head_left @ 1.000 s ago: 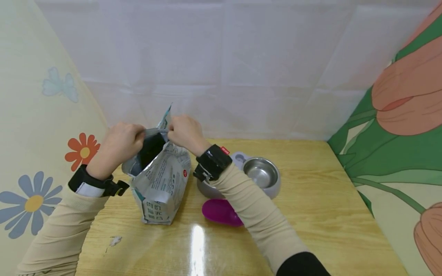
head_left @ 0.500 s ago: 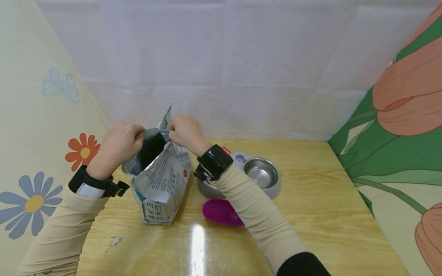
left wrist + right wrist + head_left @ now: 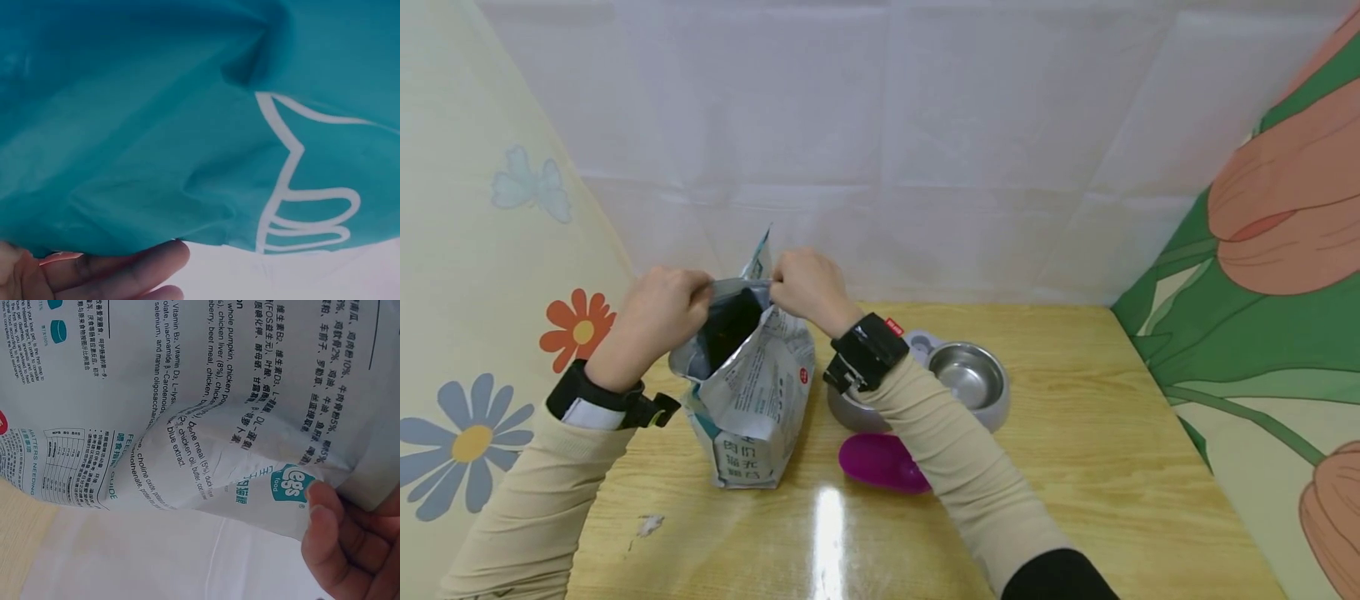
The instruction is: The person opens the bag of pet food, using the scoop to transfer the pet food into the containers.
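A pet food bag [image 3: 760,392], silvery with printed text, stands on the table at the left in the head view, its mouth open and dark inside. My left hand [image 3: 662,312] pinches the left side of the bag's rim. On the rim's right side, my right hand [image 3: 808,287] holds the edge with bent fingers. The left wrist view is filled by the bag's teal face [image 3: 144,150], with fingertips [image 3: 150,265] at its edge. Ingredient text and a feeding guide cover the bag's pale face [image 3: 187,381] in the right wrist view, where curled fingers [image 3: 331,537] grip its edge.
Right of the bag sits a grey pet feeder with a steel bowl [image 3: 967,379], partly hidden by my right forearm. In front of it lies a magenta scoop [image 3: 880,462], also partly covered. A white sheet [image 3: 880,150] hangs behind the wooden table [image 3: 1075,467].
The bag's lower part has shifted slightly right, and its mouth looks a little wider. Both hands keep their hold on the rim, the right one moving very slightly right.
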`<state>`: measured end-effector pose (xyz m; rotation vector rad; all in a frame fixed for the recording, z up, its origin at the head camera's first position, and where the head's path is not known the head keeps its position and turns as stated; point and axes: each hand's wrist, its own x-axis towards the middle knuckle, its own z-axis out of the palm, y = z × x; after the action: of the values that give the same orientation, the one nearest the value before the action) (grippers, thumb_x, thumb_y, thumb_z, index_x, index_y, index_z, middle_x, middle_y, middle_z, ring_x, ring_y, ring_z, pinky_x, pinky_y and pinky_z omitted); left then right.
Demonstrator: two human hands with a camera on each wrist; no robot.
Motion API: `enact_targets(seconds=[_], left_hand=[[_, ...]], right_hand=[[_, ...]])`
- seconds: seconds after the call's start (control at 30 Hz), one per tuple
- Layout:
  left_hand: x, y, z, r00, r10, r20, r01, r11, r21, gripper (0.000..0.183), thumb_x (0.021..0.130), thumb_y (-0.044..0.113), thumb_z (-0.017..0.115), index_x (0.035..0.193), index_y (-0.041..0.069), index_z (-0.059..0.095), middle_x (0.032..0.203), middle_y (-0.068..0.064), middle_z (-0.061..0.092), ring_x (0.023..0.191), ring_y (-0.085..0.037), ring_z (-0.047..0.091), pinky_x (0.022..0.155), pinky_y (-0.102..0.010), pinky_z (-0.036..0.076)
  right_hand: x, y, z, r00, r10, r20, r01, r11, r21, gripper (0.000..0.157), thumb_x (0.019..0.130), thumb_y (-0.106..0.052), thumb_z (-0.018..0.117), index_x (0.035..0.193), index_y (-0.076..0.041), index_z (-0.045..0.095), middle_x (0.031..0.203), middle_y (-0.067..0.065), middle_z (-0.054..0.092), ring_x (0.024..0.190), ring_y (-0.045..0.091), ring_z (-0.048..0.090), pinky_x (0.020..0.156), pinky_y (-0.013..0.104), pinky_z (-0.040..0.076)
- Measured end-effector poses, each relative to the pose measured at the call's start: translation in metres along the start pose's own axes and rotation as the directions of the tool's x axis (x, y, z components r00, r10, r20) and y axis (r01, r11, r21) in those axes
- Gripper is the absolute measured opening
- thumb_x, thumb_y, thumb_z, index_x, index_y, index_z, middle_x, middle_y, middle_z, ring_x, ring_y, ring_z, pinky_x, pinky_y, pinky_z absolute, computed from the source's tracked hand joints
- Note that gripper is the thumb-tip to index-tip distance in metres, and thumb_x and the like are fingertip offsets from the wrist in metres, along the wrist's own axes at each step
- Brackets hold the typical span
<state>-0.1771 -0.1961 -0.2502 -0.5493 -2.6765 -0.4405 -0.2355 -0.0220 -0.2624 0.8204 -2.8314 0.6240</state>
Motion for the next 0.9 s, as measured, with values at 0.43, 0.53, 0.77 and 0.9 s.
enact_targets(seconds=[0.43,0.53,0.77,0.9], left_hand=[[-0.0025,-0.0043,-0.0016,1.000,0.003,-0.018,-0.003,1.000,0.002,0.019,0.082,-0.002,0.046,0.071,-0.003,0.061,0.052,-0.005,0.042,0.047,-0.020,0.040,0.046,-0.031,0.030],[-0.0026,-0.0050,-0.0022,1.000,-0.003,-0.024,0.003,1.000,0.008,0.019,0.083,-0.002,0.046,0.071,-0.003,0.061,0.052,-0.004,0.041,0.046,-0.020,0.040,0.046,-0.031,0.030],[-0.0035,-0.0065,-0.0024,0.999,-0.015,-0.042,0.016,1.000,0.016,0.019,0.083,-0.001,0.047,0.073,-0.005,0.063,0.052,-0.006,0.042,0.046,-0.021,0.040,0.045,-0.031,0.030],[-0.0040,-0.0072,-0.0017,0.998,-0.015,-0.056,0.016,1.000,0.020,0.019,0.082,-0.001,0.047,0.071,-0.005,0.061,0.051,-0.005,0.041,0.044,-0.021,0.039,0.045,-0.031,0.029]], right_hand=[[-0.0005,0.0043,0.0009,1.000,0.000,0.000,0.000,1.000,-0.007,0.036,0.075,-0.006,0.052,0.044,-0.015,0.038,0.044,-0.005,0.031,0.040,0.007,0.025,0.038,0.019,0.017],[-0.0001,0.0056,0.0013,1.000,0.007,-0.001,-0.007,1.000,-0.005,0.037,0.076,-0.006,0.052,0.044,-0.015,0.037,0.044,-0.005,0.030,0.039,0.007,0.024,0.038,0.019,0.016],[-0.0003,0.0059,0.0015,1.000,0.009,-0.011,-0.009,1.000,0.006,0.036,0.076,-0.007,0.053,0.044,-0.015,0.038,0.044,-0.005,0.031,0.040,0.008,0.027,0.039,0.019,0.017],[-0.0001,0.0069,0.0024,1.000,0.002,-0.015,-0.002,1.000,0.000,0.036,0.077,-0.007,0.053,0.044,-0.016,0.040,0.045,-0.005,0.033,0.041,0.008,0.029,0.039,0.018,0.018]])
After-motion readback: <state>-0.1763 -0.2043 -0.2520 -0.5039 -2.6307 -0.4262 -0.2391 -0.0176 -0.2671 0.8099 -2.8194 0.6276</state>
